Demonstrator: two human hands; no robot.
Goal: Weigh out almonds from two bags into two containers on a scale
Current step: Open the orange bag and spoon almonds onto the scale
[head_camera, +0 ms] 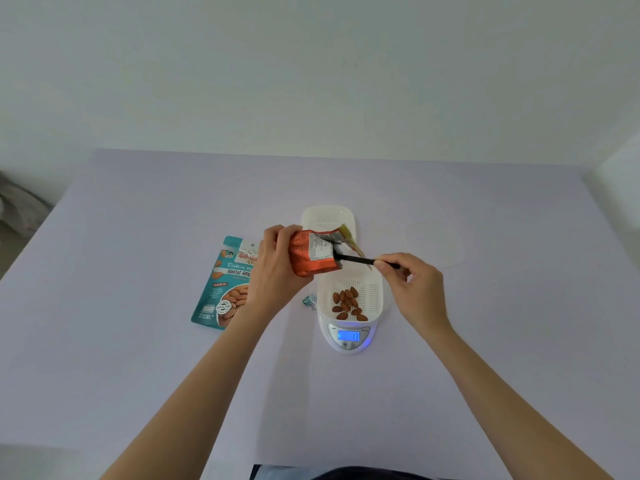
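Note:
My left hand (275, 268) grips an orange almond bag (313, 252), tilted on its side with its mouth to the right, above the scale. My right hand (412, 282) pinches a black spoon (360, 260) whose head is inside the bag's mouth. Below them a white slotted container (375, 299) rests on the white scale (349, 337), with several almonds (347, 303) in it. The blue display reads 13. A second white container (327, 218) lies behind the bag, apparently with nothing in it. A teal almond bag (225, 282) lies flat to the left.
The table (138, 341) is covered in pale lilac, against a white wall. A small teal scrap (308, 301) lies beside the scale's left side. A faint clear lid-like shape (436, 242) rests at the right. Crumpled cloth (20, 206) is off the table's left edge.

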